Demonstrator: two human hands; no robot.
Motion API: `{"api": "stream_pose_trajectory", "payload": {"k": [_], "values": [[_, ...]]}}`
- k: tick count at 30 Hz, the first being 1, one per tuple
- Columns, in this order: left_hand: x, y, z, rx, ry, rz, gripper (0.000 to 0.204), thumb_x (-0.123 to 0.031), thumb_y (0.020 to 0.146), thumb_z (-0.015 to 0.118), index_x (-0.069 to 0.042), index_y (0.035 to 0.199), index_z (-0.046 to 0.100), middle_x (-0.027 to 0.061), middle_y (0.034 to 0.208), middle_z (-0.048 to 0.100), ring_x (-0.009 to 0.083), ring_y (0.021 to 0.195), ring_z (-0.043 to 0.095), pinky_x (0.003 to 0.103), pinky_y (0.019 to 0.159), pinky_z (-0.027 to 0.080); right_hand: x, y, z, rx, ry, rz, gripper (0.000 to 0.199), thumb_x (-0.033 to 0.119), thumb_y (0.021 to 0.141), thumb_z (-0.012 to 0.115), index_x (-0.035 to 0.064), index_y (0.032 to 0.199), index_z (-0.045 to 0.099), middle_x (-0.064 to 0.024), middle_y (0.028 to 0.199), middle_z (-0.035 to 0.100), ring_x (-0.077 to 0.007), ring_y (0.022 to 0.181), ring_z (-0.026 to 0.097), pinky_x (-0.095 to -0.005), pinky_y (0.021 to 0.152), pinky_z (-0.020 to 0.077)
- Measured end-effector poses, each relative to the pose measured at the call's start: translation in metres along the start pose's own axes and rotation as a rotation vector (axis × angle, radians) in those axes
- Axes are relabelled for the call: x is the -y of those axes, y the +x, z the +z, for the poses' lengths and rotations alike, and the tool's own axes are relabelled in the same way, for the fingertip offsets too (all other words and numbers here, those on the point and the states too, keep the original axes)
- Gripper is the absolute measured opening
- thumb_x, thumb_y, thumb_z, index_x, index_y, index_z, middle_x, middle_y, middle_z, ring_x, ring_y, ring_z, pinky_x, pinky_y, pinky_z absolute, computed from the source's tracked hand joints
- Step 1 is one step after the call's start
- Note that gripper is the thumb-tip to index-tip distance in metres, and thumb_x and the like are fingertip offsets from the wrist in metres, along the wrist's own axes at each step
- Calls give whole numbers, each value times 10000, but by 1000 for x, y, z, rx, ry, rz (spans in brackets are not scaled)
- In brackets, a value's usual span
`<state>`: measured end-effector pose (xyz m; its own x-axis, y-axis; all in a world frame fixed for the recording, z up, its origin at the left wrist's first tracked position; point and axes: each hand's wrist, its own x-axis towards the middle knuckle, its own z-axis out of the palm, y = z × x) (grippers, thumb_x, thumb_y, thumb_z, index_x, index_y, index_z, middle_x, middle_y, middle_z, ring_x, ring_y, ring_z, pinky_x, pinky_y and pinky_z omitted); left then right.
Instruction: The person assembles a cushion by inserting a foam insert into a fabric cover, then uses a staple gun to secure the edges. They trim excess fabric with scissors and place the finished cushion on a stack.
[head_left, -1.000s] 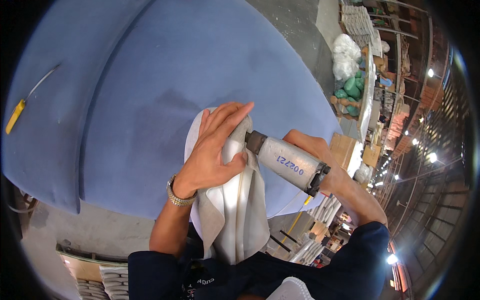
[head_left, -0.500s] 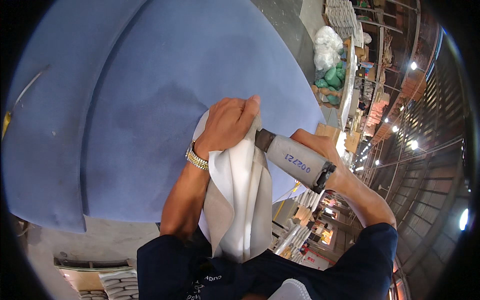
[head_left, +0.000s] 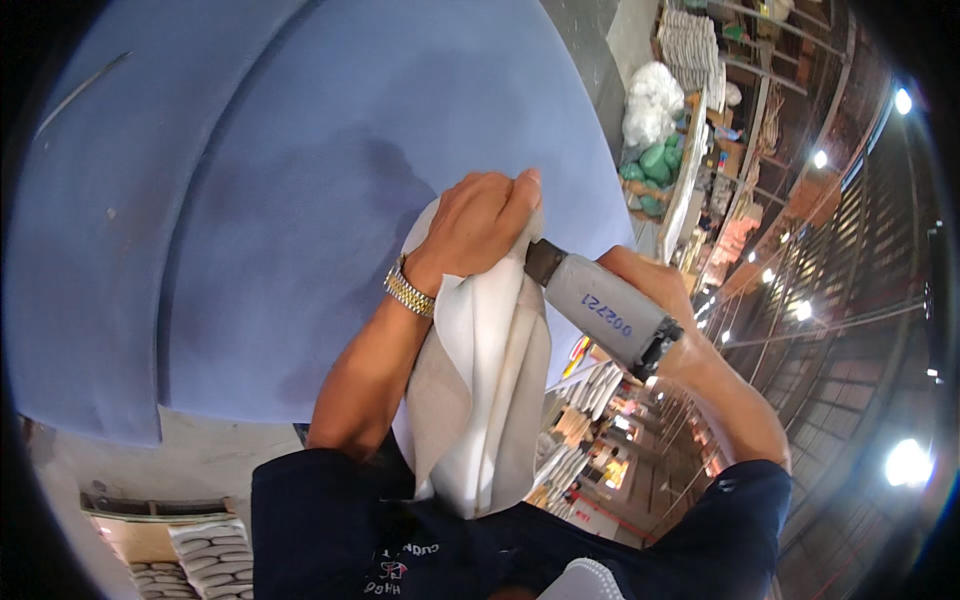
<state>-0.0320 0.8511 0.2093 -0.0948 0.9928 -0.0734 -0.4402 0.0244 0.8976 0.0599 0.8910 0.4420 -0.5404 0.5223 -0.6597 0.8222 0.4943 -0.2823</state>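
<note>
My left hand (head_left: 480, 220) is closed over the top edge of a beige fabric piece (head_left: 437, 400) with a white inner side, which hangs in folds toward my chest. A metal watch (head_left: 408, 288) circles that wrist. My right hand (head_left: 650, 285) is wrapped round a grey staple gun (head_left: 605, 312); its fingers are partly hidden behind the body. The gun's dark nose (head_left: 543, 262) meets the fabric edge just below my left fingers; whether it presses on it I cannot tell. Behind the hands spreads a large blue fabric-covered surface (head_left: 300, 200).
A raised blue section (head_left: 90, 240) with a curved seam lies at the left, with a thin cord (head_left: 85, 92) on it. At the far right stand clear plastic bags (head_left: 652, 105), green bundles (head_left: 655, 162) and stacked goods (head_left: 688, 48). More stacks (head_left: 210, 555) sit lower left.
Both hands, with the fabric and the staple gun, have shifted slightly up and to the right in the picture. The view has tilted a little; both grips stay the same.
</note>
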Motion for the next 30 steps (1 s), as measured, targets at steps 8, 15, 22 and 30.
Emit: {"api": "stream_pose_trajectory", "payload": {"k": [8, 15, 22, 30], "values": [[-8, -2, -25, 47, -237, -98, 643, -481, 1042, 421, -6, 709, 697, 87, 672, 651, 201, 646, 605, 381, 684, 484, 13, 10, 20, -114, -86, -17, 409, 87, 703, 811, 78, 1054, 601, -166, 868, 688, -446, 876, 664, -422, 723, 538], [-47, -21, -77, -92, -341, -133, 612, -462, 1025, 481, -13, 687, 722, 120, 650, 654, 198, 608, 585, 336, 639, 473, 31, -61, 80, -307, 46, -264, 382, 125, 779, 808, 64, 1118, 644, -155, 880, 709, -389, 811, 693, -386, 729, 548], [-252, -81, -55, 45, -393, 663, 625, -428, 1034, 569, 3, 599, 701, 120, 577, 644, 184, 526, 599, 321, 543, 473, -127, -121, 175, -397, 144, 351, 453, 253, 768, 859, 11, 1112, 689, -232, 1022, 734, -401, 956, 702, -450, 797, 553], [-273, -147, 38, 201, 132, 661, 535, -226, 1000, 633, -64, 490, 647, 41, 506, 624, 120, 552, 556, 309, 736, 465, -258, -106, 241, -448, 406, 126, 520, 277, 827, 834, -4, 1236, 678, -218, 1199, 698, -328, 1080, 688, -448, 892, 543]]}}
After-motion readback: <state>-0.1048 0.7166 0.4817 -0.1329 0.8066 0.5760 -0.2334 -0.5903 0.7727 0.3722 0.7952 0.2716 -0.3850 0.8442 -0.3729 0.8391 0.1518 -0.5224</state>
